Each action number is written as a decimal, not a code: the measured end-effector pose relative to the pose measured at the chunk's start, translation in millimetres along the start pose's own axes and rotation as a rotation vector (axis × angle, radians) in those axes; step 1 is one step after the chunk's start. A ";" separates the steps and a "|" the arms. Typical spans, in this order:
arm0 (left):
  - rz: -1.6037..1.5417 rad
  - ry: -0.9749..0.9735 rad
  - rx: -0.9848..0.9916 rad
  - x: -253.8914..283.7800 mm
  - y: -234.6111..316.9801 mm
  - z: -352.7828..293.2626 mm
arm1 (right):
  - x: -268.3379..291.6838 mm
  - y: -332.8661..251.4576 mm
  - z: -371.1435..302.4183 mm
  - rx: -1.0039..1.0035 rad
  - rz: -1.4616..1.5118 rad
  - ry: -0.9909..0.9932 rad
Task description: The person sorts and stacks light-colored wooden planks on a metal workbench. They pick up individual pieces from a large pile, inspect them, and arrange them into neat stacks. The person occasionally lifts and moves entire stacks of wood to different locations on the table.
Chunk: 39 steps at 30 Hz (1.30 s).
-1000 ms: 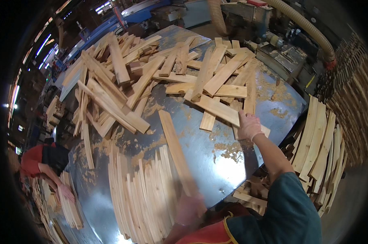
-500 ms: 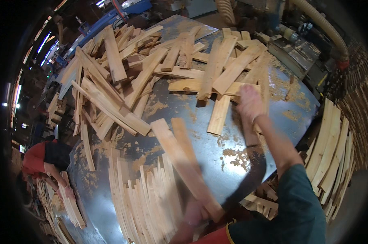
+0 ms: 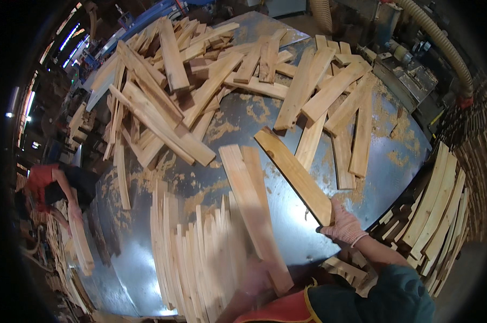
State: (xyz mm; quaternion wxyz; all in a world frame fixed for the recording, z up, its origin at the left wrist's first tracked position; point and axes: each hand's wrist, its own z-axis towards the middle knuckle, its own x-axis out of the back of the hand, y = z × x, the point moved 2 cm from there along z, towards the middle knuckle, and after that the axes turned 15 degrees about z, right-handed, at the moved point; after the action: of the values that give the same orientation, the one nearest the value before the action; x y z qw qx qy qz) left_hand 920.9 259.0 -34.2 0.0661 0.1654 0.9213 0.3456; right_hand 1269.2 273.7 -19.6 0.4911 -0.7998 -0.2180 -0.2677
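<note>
My right hand [image 3: 345, 223], in a pale knit glove, is closed around the near end of a wooden board [image 3: 294, 175]. That board slants away to the far left over the metal table, its far end beside the loose pile. My left hand [image 3: 256, 277] is blurred and in shadow, at the near end of another pale board [image 3: 254, 215]; its fingers cannot be made out. A second, darker strip [image 3: 252, 161] shows partly behind that board. Left of it, several narrow boards [image 3: 192, 258] stand side by side in a row.
A jumbled pile of boards [image 3: 171, 59] covers the far left of the metal table [image 3: 136, 269], with more boards [image 3: 338, 89] at the far right. Sawdust [image 3: 397, 126] lies in patches. Stacked boards [image 3: 432, 199] stand off the right edge. Another person [image 3: 52, 183] handles boards at the left.
My right hand has come back from the far pile toward me, drawing a board out with it. My left hand stays by the near end of its board. The view has shifted slightly.
</note>
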 end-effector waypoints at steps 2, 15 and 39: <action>-0.065 -0.028 0.013 19.7 -12.9 -6.9 | -24.3 19.5 -16.0 -0.227 0.110 -0.203; 0.558 0.862 -0.363 282.0 15.1 -181.4 | -195.0 -79.5 -186.2 0.116 -0.018 -0.504; 0.883 0.722 -0.194 427.3 -74.9 -137.4 | -268.0 -103.8 -120.3 -0.041 0.283 -0.328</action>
State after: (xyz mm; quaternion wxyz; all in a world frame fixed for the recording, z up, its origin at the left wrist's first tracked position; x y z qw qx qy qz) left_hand 468.9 271.4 16.7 -0.3880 0.3988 0.6934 0.4579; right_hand 975.9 186.0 -77.3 0.4655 -0.8650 -0.1753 -0.0666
